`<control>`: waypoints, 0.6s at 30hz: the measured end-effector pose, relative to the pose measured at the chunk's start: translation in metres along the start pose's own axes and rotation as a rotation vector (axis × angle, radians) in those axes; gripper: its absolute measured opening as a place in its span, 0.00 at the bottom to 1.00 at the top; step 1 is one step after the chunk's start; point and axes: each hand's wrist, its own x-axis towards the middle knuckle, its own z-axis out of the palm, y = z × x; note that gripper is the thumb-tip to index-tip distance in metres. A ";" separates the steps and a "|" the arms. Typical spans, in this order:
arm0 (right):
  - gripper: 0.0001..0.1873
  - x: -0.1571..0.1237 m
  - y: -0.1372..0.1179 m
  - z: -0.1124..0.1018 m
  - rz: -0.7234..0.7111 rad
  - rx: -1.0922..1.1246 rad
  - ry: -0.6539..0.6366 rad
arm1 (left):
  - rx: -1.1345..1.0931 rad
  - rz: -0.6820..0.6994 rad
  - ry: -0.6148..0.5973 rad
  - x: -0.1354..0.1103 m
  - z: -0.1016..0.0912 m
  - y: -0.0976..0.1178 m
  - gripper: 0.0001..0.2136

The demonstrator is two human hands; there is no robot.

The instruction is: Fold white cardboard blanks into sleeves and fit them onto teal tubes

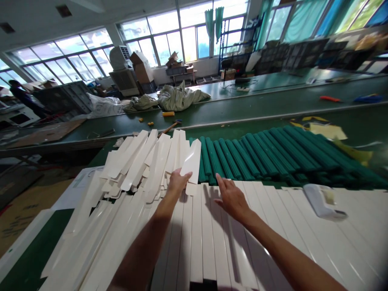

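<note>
Two bare hands work at one glossy white strip (192, 161): the left hand (178, 182) has its fingers closed on the strip's edge, holding it tilted up, while the right hand (232, 199) hovers open, fingers spread, just beside it. Nearer the person than that strip, flat white strips (197, 242) lie edge to edge, seemingly aligned for taking singly; left of it sits a loose heap of white strips (136, 161); right of it, green ribbed bars (257, 157) overlap like shingles, apparently to save space.
</note>
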 end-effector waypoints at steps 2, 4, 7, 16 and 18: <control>0.52 0.020 -0.001 -0.005 -0.142 0.075 0.180 | -0.098 -0.012 -0.131 -0.022 -0.004 0.013 0.28; 0.50 0.034 -0.004 -0.010 -0.266 0.209 0.297 | -0.161 0.003 -0.263 -0.047 -0.007 0.027 0.27; 0.30 0.042 -0.010 -0.026 -0.277 0.549 0.384 | -0.215 0.039 -0.473 -0.076 -0.016 0.045 0.26; 0.17 0.034 -0.006 -0.089 -0.354 1.186 -0.305 | 0.240 0.750 -0.665 -0.053 -0.051 0.069 0.58; 0.21 0.034 -0.008 -0.081 -0.389 1.251 -0.527 | 0.182 0.766 -0.754 -0.050 -0.041 0.064 0.58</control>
